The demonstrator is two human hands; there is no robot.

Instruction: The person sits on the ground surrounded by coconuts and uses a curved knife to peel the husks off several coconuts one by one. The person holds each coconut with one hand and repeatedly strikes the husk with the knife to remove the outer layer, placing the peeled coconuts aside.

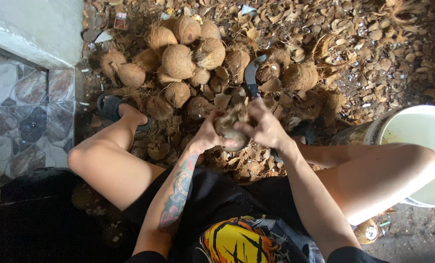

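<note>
Left hand (208, 135) and right hand (265, 127) both clamped on husked coconut (231, 127); steady grip, peel away from curved blade (251, 74).

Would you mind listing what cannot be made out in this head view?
- Coconut: mostly covered by left hand and right hand.
- Curved blade: lower end hidden behind the hands.
- White bucket: cut off by the right edge; contents unseen.
- Right foot: hidden by the leg.

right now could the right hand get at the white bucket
Probably not at once: the right hand is on the coconut with the left hand, and the right thigh lies between it and the white bucket.
</note>
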